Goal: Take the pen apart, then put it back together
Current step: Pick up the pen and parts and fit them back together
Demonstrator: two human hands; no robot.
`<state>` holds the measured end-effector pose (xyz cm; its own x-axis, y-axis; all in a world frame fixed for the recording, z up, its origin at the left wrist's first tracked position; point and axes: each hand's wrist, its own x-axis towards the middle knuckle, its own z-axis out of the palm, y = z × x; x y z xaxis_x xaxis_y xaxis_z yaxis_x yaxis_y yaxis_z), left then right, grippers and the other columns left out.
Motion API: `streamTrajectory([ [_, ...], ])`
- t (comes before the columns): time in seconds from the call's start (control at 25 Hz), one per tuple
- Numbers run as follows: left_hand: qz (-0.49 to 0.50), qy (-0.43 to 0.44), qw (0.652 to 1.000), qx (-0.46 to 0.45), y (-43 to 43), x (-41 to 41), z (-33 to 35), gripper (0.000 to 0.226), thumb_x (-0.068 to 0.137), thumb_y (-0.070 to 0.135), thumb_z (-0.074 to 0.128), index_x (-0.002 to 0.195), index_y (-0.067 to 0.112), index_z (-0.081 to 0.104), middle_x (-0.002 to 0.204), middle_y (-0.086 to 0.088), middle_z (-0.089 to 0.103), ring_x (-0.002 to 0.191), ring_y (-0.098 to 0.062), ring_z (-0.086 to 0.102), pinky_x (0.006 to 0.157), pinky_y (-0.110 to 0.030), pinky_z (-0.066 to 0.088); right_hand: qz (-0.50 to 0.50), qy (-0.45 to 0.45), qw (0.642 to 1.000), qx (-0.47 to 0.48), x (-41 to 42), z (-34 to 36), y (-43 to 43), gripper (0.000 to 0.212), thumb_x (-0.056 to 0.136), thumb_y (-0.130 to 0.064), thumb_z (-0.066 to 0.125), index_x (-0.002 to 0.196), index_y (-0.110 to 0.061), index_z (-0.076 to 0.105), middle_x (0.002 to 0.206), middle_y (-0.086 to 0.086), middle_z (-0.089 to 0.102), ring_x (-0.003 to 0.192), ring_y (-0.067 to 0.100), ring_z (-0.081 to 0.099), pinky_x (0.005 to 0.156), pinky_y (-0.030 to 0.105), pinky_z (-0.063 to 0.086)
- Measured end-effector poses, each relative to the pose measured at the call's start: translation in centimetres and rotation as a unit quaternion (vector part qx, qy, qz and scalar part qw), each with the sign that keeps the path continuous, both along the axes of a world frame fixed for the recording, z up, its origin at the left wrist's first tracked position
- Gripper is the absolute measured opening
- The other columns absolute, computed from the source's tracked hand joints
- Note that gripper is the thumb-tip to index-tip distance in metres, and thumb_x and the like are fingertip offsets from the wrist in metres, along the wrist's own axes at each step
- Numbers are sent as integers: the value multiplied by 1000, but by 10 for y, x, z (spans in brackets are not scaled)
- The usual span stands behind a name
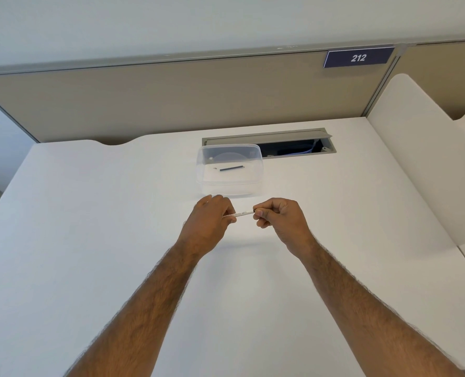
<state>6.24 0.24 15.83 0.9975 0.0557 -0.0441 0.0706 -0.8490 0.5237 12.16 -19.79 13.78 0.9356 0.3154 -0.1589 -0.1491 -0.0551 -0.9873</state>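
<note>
Biggest risk here imo is small bits getting away. The pen is held in the air over a bare white desk, not over the tub, so if the end under the right fingers pops loose suddenly, a spring or cap could bounce off and vanish. White pen parts on white desk won't help either. Other thing: both grips sit right at the ends of a thin barrel, so twisting or pulling off-axis could bend it or jam the threads. I can't tell whether this is the coming-apart half or the going-back-together half; a dark rod and a tiny piece already lie in the tub, so some bits are out.

Pose: both forearms reach forward from the bottom of the view and converge. Left hand is curled, fingertips pinched shut on the pen's left end. Right hand is also in a loose fist, thumb and fingers clamped on the dark right end. The pen runs roughly level between them, just in front of the tub, not touching it.
</note>
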Motion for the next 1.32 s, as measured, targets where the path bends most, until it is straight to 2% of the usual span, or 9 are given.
streamTrajectory([
  [0.08, -1, 3, 1000, -7, 1, -1, -1, 10, 94, 32, 66, 90, 35, 57, 87, 19, 56, 98, -15, 51, 81, -44, 52, 1, -2, 1000, 0, 0, 0, 0, 14, 89, 5, 65, 87, -3, 77, 69, 6, 73, 60, 18, 65, 59, 25, 55],
  [0.12, -10, 5, 1000, -12, 3, -1, -1, 3, 95, 35, 64, 97, 35, 62, 91, 19, 58, 100, -15, 51, 85, -42, 51, 0, -3, 1000, 0, 1, 1, 0, 14, 89, 4, 65, 87, -3, 77, 69, 6, 73, 60, 18, 65, 59, 26, 55],
  [0.2, -37, 15, 999, -4, 6, 0, -2, 18, 100, 39, 57, 110, 29, 69, 96, 13, 62, 102, -16, 52, 92, -38, 47, -5, -4, 1000, 1, 2, 1, -1, 14, 88, 4, 65, 87, -3, 77, 69, 6, 73, 60, 18, 65, 60, 26, 55],
  [0.32, -55, 3, 998, 22, 4, 0, -1, 20, 103, 33, 54, 97, 22, 70, 86, 8, 61, 89, -19, 55, 80, -38, 48, -3, -4, 1000, 2, 1, 1, 0, 14, 88, 4, 65, 86, -4, 77, 69, 6, 74, 60, 17, 66, 60, 26, 56],
  [0.52, -11, -13, 1000, 8, 4, 1, 1, 13, 92, 33, 68, 81, 29, 62, 80, 13, 55, 82, -11, 52, 61, -28, 38, -1, -2, 1000, 5, -1, -1, 0, 14, 88, 5, 65, 86, -4, 77, 70, 7, 74, 60, 18, 66, 60, 26, 56],
  [0.68, -26, 1, 999, -31, 7, 2, 6, 15, 97, 38, 63, 103, 30, 74, 93, 12, 64, 93, -12, 57, 75, -33, 49, -7, -1, 1000, 4, 2, 2, -2, 12, 88, 4, 65, 87, -1, 76, 70, 7, 74, 59, 16, 67, 59, 24, 56],
  [0.96, -10, -19, 1000, 13, 2, 4, 7, 11, 91, 34, 70, 83, 27, 66, 83, 13, 57, 85, -11, 53, 58, -27, 35, -2, -4, 1000, 0, 2, 3, -2, 15, 89, 6, 64, 87, -2, 76, 69, 6, 73, 58, 16, 66, 59, 24, 56],
  [1.2, -44, 5, 999, 2, 4, 2, 4, 18, 98, 39, 61, 97, 28, 75, 90, 9, 65, 92, -18, 57, 72, -37, 48, 0, -8, 1000, 3, 2, 2, -2, 13, 88, 5, 65, 87, -1, 76, 70, 8, 73, 60, 17, 66, 60, 26, 56],
  [1.32, -31, -12, 999, 16, 3, 4, 5, 15, 95, 37, 64, 87, 27, 72, 82, 11, 60, 87, -16, 55, 60, -28, 37, 0, -8, 1000, 4, 1, 0, 0, 14, 88, 5, 65, 87, -2, 76, 70, 7, 73, 60, 18, 66, 60, 26, 56],
])
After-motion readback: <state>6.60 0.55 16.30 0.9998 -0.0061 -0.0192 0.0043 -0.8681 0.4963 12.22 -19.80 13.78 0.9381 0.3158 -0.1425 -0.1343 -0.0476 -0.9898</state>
